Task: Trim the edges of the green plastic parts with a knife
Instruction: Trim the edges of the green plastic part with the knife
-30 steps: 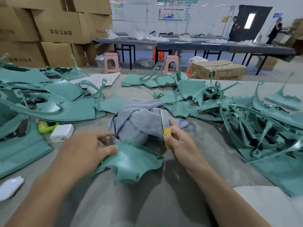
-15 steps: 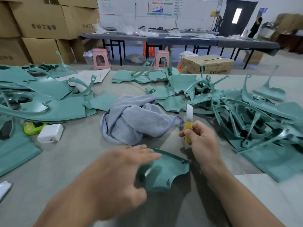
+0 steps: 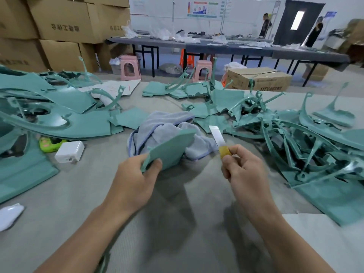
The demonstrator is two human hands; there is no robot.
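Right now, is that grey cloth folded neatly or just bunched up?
Bunched up. The grey cloth lies in a loose, crumpled heap with uneven folds, behind the green part the left hand holds.

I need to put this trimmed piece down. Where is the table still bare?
Bare grey table lies near you, bordered by the white charger block, the crumpled grey towel and the left hand. A smaller patch lies under the right hand. The tangled green plastic parts at right and the stacked green panels at left are crowded.
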